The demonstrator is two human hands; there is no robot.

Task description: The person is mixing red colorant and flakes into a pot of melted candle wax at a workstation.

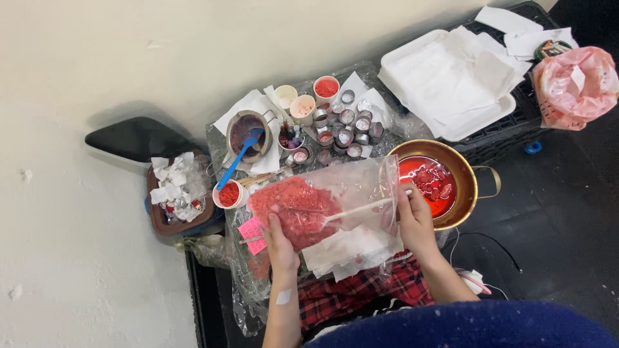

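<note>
The left hand (278,243) cradles a clear plastic bag (322,203) of red granules from below, its grip closed on the bag's filled lower end. The right hand (416,219) has its grip pinched together on the bag's open mouth and on a thin pale stick (361,208) that reaches into the bag. The bag lies nearly level, its long axis running from left hand to right hand, the red mass gathered toward the left and the opening toward the right. Just beyond the right hand, touching the bag's mouth edge, sits one gold pot (467,174) holding red liquid with pale lumps; the right hand is clearly the nearer one to it.

On the plastic-covered tabletop (387,132) behind the bag stand four small paper cups, two holding red powder, one brown bowl (248,132) with a blue spoon (233,164), and a cluster of small round metal tins (348,125), too many and crowded to count surely. One white foam tray (445,80) of paper sheets and one pink plastic bag (574,84) lie farther right.
</note>
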